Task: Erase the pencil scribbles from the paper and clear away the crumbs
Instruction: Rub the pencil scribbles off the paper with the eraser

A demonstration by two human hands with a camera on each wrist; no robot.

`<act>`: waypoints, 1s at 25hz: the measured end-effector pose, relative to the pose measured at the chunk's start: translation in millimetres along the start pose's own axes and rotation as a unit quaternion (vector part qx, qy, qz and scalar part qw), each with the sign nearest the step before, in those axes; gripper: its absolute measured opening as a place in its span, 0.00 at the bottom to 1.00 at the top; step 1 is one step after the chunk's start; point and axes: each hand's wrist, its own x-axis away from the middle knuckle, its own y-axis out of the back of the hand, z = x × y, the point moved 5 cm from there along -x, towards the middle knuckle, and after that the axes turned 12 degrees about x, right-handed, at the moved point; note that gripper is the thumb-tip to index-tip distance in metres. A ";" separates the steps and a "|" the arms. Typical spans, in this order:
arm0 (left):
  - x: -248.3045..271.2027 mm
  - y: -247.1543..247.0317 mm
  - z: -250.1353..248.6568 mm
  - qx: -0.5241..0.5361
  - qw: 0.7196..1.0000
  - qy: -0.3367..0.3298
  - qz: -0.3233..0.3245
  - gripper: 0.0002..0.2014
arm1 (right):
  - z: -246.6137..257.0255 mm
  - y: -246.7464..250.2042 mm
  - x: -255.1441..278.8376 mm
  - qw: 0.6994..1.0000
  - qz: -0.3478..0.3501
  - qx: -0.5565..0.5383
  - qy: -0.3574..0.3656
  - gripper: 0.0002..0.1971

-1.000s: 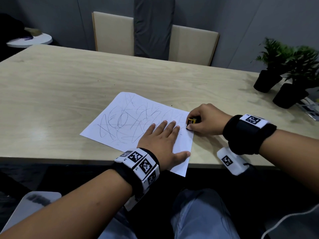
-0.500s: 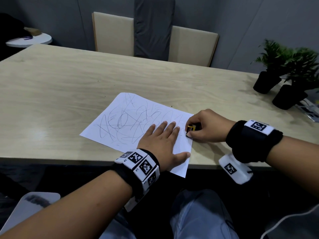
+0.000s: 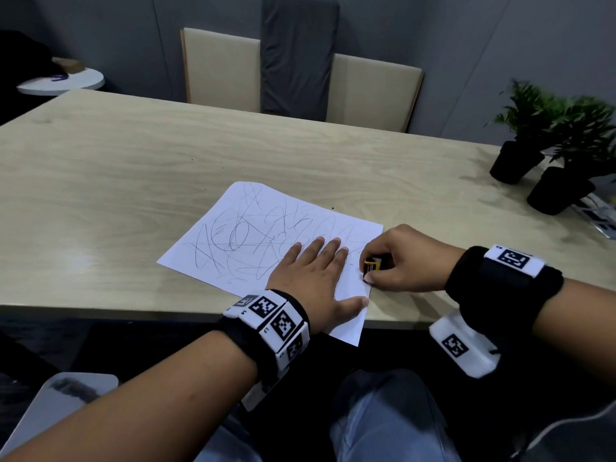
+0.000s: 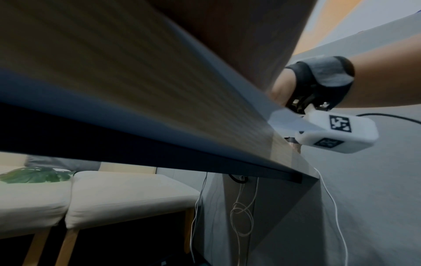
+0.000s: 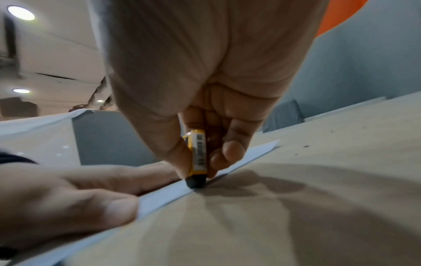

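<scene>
A white sheet of paper [image 3: 263, 235] covered in pencil scribbles lies on the wooden table [image 3: 133, 168], its near right corner hanging over the front edge. My left hand [image 3: 316, 278] lies flat on the sheet's right part, fingers straight, pressing it down. My right hand [image 3: 393, 261] pinches a dark eraser in a yellow sleeve [image 3: 371, 265] between thumb and fingers. In the right wrist view the eraser's dark tip [image 5: 196, 182] touches the paper [image 5: 164, 196] at its right edge. The left wrist view shows only the table's underside.
Two potted plants in black pots [image 3: 533, 155] stand at the table's far right, with a flat printed item [image 3: 596, 218] beside them. A beige chair [image 3: 300, 75] with grey cloth stands behind the table. A small round white table [image 3: 63, 81] is at far left.
My right hand has slid the eraser a little nearer along the paper's right edge. The left hand stays flat on the sheet.
</scene>
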 end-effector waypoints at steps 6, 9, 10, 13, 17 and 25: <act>-0.6 -1.5 0.8 0.002 1.000 0.004 -0.005 0.44 | 10.9 -1.6 -1.6 1.000 -0.016 0.004 -0.001 0.04; -3.6 4.7 0.3 0.045 0.999 -0.004 -0.005 0.45 | 19.1 -3.3 -2.7 1.000 -0.019 -0.001 0.004 0.05; -2.0 11.4 3.9 0.070 0.998 -0.001 -0.007 0.45 | 12.8 -0.1 -4.1 1.000 -0.021 0.002 -0.011 0.05; 13.1 25.2 28.0 0.066 0.998 0.010 -0.011 0.44 | -5.3 4.1 -3.6 0.999 -0.004 0.000 -0.042 0.04; 29.1 17.3 44.0 -0.010 1.000 0.027 -0.005 0.48 | -7.3 5.3 -4.6 0.997 -0.014 -0.008 -0.070 0.04; 26.2 13.5 39.2 -0.017 0.999 0.037 0.000 0.48 | 22.1 -5.2 -13.4 0.997 -0.050 -0.034 -0.057 0.05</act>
